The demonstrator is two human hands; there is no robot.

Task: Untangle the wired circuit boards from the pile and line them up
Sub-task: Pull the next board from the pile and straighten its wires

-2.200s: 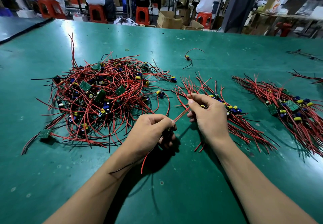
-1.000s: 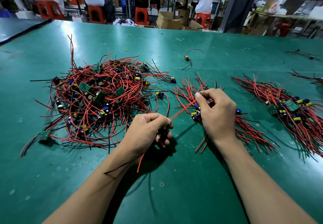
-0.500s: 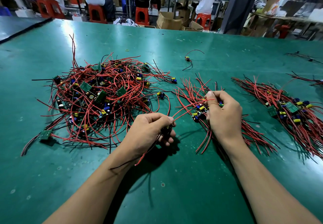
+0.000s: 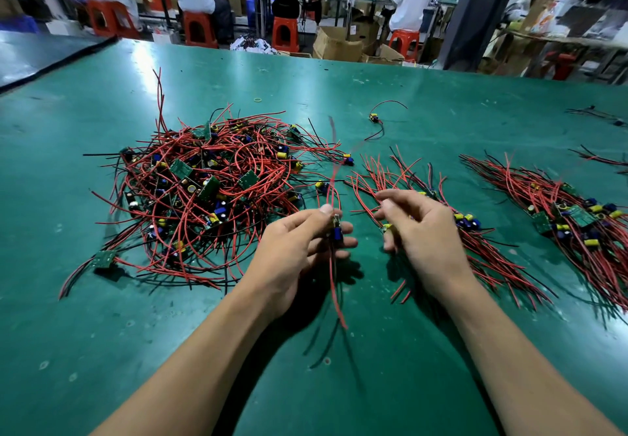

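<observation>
Pinches one board between thumb and fingers of the left hand, lifted above the green counter near its front middle, a blue capacitor showing at the fingertips. From that board, a red wire swung upward in a blur, and red and black leads hanging down past the wrist. Hovers the right hand just beside the left, apart from the board, fingers loosely curled with nothing seen gripped in them, over the near part of a row of boards laid side by side on the counter, wires fanned away toward the back. Farther right, well apart, a thicker row with green boards and yellow and blue parts bunched along its middle. To the left, the tangled pile: red and black wires looped over green boards on the counter's left half, with a stray board lying out at its near left edge, leads trailing. Beyond the rows, a lone board with a curled red wire, apart from everything else; farther back, a small yellow ring. At the far right edge, a few more loose wires. Past the counter, people in white seated on orange stools, cardboard boxes on the floor, a dark pillar, all of it blurred
</observation>
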